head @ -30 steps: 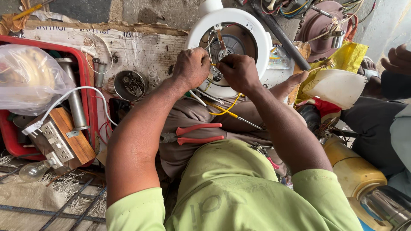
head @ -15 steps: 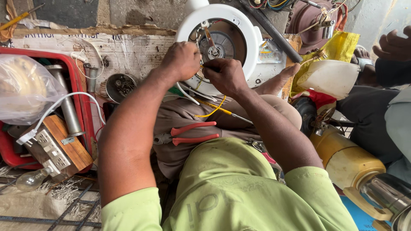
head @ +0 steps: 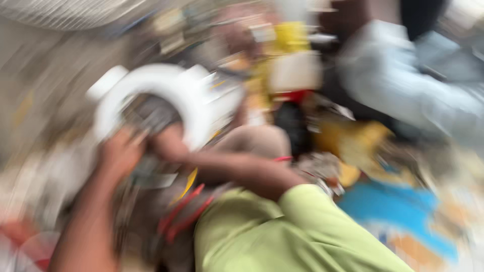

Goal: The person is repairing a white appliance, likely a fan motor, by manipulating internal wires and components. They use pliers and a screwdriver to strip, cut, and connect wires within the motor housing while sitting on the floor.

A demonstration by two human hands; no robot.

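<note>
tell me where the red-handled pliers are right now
In the blurred head view, the red-handled pliers lie low and left of centre on the lap, between the left forearm and the green shirt.

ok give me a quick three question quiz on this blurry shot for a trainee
1. True or false: both hands are at the white round housing.
2. Which colour is the person's shirt? A blue, B light green, C black.
3. What red-handled tool lies on the lap?

Key:
1. True: the left hand and right hand are at its lower edge; the blur hides the grip.
2. B.
3. The pliers, as far as the blur shows.
</note>
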